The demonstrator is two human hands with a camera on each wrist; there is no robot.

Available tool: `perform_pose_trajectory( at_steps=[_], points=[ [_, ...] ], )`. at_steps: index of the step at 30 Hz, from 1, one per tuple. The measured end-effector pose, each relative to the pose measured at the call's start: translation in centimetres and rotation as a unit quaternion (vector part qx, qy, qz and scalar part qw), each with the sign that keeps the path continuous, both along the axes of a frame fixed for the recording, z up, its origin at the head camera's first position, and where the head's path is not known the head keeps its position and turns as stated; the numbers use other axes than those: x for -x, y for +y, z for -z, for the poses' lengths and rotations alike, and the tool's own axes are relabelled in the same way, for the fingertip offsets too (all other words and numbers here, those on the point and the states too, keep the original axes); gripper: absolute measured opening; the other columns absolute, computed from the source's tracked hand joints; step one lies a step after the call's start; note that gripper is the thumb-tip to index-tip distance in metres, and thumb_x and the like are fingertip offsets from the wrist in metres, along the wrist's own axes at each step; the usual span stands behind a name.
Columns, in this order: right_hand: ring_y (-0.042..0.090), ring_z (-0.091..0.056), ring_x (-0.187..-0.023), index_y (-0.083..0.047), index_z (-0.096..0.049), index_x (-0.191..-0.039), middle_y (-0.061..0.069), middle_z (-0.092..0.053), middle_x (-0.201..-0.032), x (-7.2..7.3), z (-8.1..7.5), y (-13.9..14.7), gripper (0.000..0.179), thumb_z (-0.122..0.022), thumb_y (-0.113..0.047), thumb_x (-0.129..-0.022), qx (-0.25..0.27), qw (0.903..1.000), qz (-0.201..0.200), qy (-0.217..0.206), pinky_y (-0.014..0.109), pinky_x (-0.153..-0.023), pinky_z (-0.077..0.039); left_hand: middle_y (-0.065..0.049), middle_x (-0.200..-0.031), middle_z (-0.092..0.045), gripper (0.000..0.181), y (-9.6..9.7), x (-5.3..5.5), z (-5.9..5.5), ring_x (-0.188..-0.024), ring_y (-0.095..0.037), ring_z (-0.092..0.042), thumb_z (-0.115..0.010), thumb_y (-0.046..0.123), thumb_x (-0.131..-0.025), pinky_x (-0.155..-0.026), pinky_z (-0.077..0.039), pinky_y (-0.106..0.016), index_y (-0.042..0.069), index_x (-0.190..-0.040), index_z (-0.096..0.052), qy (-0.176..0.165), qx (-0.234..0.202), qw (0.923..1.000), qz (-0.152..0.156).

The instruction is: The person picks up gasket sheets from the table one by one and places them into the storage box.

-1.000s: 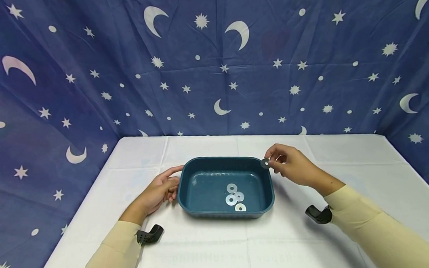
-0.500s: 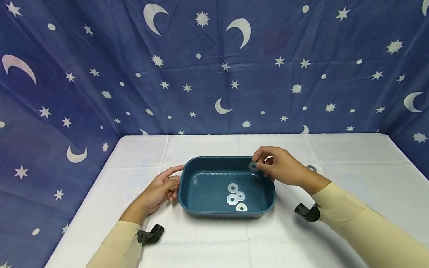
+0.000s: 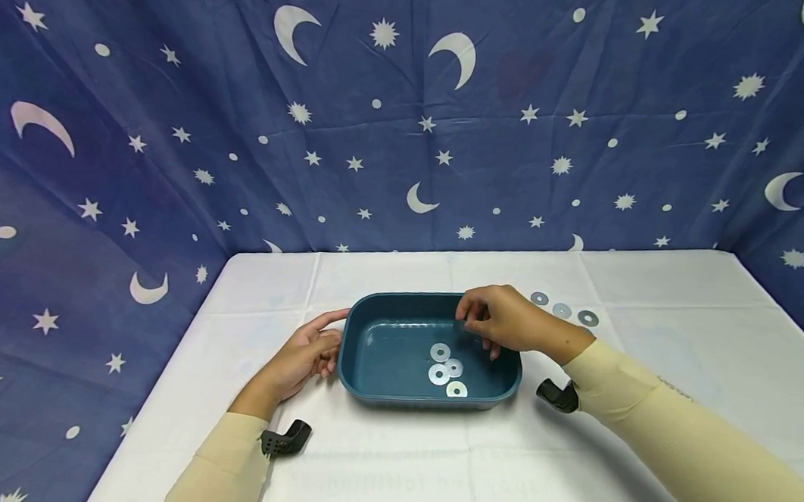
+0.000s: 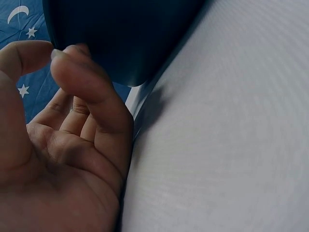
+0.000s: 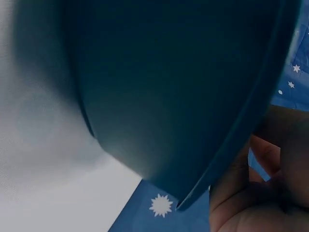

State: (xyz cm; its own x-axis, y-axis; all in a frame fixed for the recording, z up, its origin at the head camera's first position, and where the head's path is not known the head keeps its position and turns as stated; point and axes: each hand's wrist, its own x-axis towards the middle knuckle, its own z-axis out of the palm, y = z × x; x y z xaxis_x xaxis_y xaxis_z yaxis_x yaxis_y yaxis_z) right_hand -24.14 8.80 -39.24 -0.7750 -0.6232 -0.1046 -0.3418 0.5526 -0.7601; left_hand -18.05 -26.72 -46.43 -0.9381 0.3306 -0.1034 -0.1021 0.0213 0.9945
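"Head view: where are the washers (image 3: 439, 374)?"

"Four lie in the blue tray (image 3: 414, 401), toward five o'clock; others outside, at two. Its nine-o'clock rim is touched by the left hand (image 3: 303, 358), index outstretched. At two o'clock, the right hand (image 3: 504, 317) has curled fingers; whether anything is gripped cannot be told. Any washer is best released low."

"Writing?"

"Faint mirrored lettering (image 3: 376, 484), seemingly 'fulfilling', at six."

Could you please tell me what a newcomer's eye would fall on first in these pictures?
Most likely the blue cloth with white moons and stars, which fills the background of the head view. Next, perhaps, the teal tub on the white tablecloth, with four pale rings lying inside. The left hand touches its left end, and the right hand is over its right part.
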Motion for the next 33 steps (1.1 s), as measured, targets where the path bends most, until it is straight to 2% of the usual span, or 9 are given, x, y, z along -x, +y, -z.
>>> perform_pose_trajectory(
  at_steps=[4,16,27,33],
  points=[
    [0.016,-0.059,-0.051,0.0,-0.065,-0.104,0.017,-0.062,-0.086,-0.1,0.1,-0.4,0.012,-0.062,0.004,-0.094,-0.017,0.9995,-0.017,-0.018,0.034,-0.048,-0.057,0.006,-0.078,-0.057,0.055,0.0,0.0,0.0,-0.059,-0.005,-0.051,-0.052,0.019,-0.103,-0.051,-0.046,-0.016,0.008,-0.154,-0.032,-0.003,0.002,1.0,-0.003],
    [0.014,-0.057,-0.048,0.0,-0.066,-0.1,0.014,-0.061,-0.078,-0.1,0.7,-1.6,0.01,-0.06,0.005,-0.093,-0.059,0.9974,-0.04,-0.016,0.031,-0.045,-0.054,0.006,-0.078,-0.057,0.055,0.1,0.1,-0.1,-0.059,-0.005,-0.051,-0.051,0.016,-0.103,-0.051,-0.046,-0.016,0.007,-0.154,-0.031,-0.002,-0.003,1.0,-0.001],
    [0.011,-0.054,-0.046,-0.005,-0.065,-0.093,0.006,-0.062,-0.069,-0.5,1.4,-2.5,0.011,-0.065,0.005,-0.09,-0.118,0.991,-0.018,0.059,0.024,-0.044,-0.049,0.006,-0.078,-0.058,0.056,0.1,0.2,0.0,-0.059,-0.005,-0.05,-0.051,0.016,-0.103,-0.051,-0.045,-0.017,0.006,-0.154,-0.03,-0.001,-0.004,1.0,0.002],
    [0.011,-0.056,-0.061,-0.005,-0.069,-0.093,0.003,-0.063,-0.076,-0.8,1.7,-2.8,0.012,-0.07,0.005,-0.087,-0.149,0.981,-0.008,0.124,0.021,-0.055,-0.048,0.006,-0.079,-0.058,0.056,0.1,0.1,-0.1,-0.059,-0.005,-0.051,-0.051,0.016,-0.103,-0.051,-0.045,-0.016,0.007,-0.154,-0.031,-0.004,-0.006,1.0,-0.001]
  ],
)
